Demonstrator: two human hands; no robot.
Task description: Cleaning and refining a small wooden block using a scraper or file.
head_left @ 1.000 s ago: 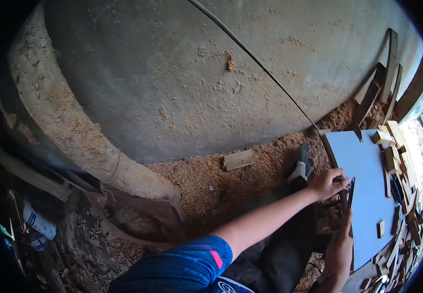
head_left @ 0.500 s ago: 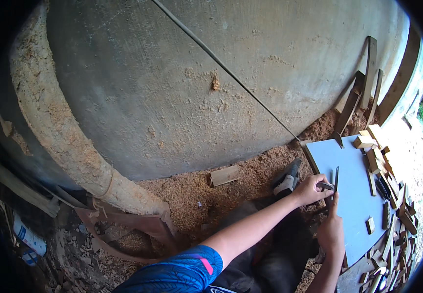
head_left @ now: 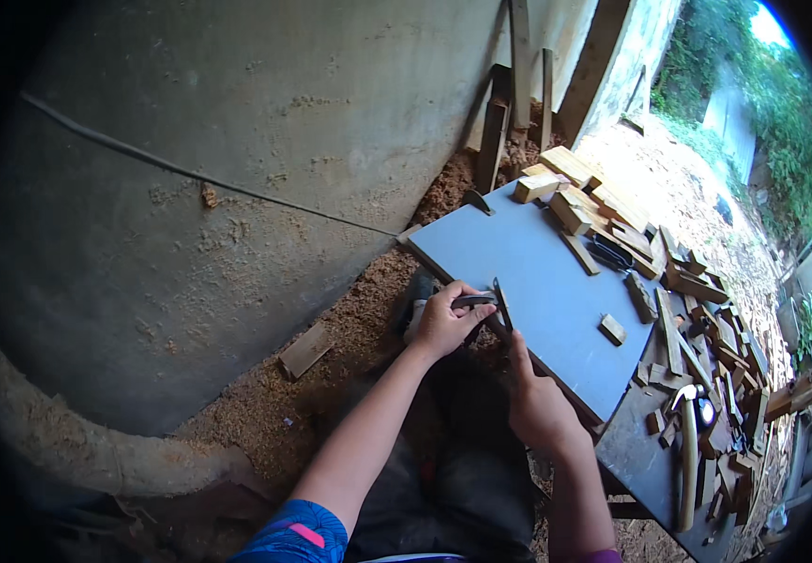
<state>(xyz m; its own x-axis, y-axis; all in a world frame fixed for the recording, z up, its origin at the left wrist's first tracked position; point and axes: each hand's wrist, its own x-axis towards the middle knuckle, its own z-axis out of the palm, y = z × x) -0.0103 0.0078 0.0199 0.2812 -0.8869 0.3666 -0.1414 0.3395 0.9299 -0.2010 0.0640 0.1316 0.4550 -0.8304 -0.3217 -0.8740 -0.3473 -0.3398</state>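
A dark curved piece (head_left: 474,300) sits at the near edge of the pale board (head_left: 546,291), gripped between the thumb and fingers of the person's left hand (head_left: 446,324). A thin dark tool (head_left: 502,302) stands just beside it, its tip pointing away from the person; the right hand (head_left: 545,408) is closed on it, index finger stretched along it and the other fingers curled, the grip itself hidden. To the right on the board lies a small block (head_left: 612,328), apart from both hands. Another curved dark part (head_left: 478,202) rests at the far corner. Pale blocks (head_left: 570,211) crowd the far right edge, with a slat (head_left: 579,253), a black object (head_left: 612,251) too unclear to name, and a dark offcut (head_left: 640,296) taking up that side. Beyond the edge, scrap wood (head_left: 706,328) lies heaped, and a hammer (head_left: 689,460) rests near it, its head away from the person. Past the far corner, planks (head_left: 520,66) lean on the wall (head_left: 265,122), which a cable (head_left: 209,178) crosses down toward the board's left corner. Shavings (head_left: 359,319) cover the floor to the left, where a flat wood piece (head_left: 305,352) lies.
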